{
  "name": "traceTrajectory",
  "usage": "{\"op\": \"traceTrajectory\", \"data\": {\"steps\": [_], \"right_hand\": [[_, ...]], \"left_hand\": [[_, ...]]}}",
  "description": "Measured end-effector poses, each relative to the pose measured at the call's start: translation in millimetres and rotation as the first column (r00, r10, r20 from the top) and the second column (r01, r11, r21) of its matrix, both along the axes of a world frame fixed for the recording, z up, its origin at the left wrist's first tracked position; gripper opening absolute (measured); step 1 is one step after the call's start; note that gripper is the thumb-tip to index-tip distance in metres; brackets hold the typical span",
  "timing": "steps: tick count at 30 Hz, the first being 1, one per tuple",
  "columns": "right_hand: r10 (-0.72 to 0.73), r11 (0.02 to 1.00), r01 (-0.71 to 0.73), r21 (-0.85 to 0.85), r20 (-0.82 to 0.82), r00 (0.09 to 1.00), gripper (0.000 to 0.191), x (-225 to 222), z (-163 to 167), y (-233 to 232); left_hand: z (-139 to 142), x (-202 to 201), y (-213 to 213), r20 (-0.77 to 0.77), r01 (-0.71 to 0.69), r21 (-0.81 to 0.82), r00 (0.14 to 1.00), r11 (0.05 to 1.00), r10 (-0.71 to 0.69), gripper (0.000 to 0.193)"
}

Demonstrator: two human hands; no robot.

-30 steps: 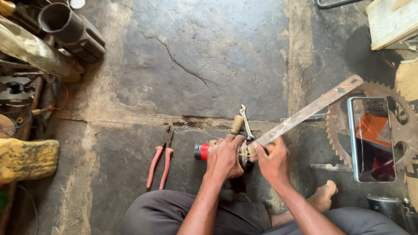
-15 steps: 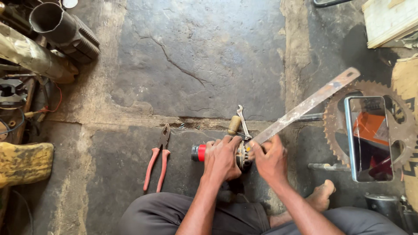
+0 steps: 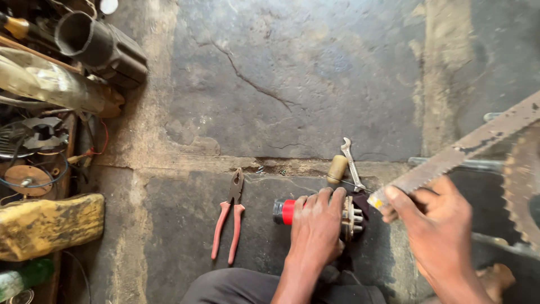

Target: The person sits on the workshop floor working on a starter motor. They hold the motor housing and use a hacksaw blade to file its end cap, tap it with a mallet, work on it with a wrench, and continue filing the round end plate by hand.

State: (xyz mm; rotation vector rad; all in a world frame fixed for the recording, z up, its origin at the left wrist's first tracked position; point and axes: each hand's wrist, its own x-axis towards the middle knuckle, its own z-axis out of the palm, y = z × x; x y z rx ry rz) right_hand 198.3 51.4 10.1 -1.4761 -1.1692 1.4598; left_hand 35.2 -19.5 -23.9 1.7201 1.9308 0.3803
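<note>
My left hand [image 3: 316,228] grips a small motor-like part [image 3: 351,217] with a red and black end [image 3: 284,211], pressing it down on the stone floor. My right hand [image 3: 436,228] holds the near end of a long rusty saw blade [image 3: 461,151], which runs up to the right; its tip lies just beside the part. A spanner [image 3: 351,163] and a wooden handle [image 3: 337,168] lie right behind the part.
Red-handled pliers [image 3: 228,217] lie left of the part. Pipes [image 3: 95,42], wires and a yellow block [image 3: 48,225] crowd the left edge. A large rusty sprocket [image 3: 523,191] and a metal rod [image 3: 455,163] sit at the right. My knees are at the bottom.
The view has closed in on the hands. My right hand has drawn back to the right with the saw blade, off the part; my left hand stays on it.
</note>
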Motion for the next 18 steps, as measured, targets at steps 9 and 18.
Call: {"op": "traceTrajectory", "data": {"steps": [9, 18], "right_hand": [[0.048, 0.994, -0.046, -0.096, 0.017, 0.999, 0.023, 2, 0, 6], [0.252, 0.965, -0.260, -0.024, 0.343, 0.905, 0.021, -12, -4, 9]], "left_hand": [[-4, 10, 2, -0.102, -0.004, 0.078, 0.995, 0.997, 0.012, 0.078], [-7, -11, 4, -0.059, 0.023, -0.026, 0.998, 0.999, -0.025, 0.059]]}}
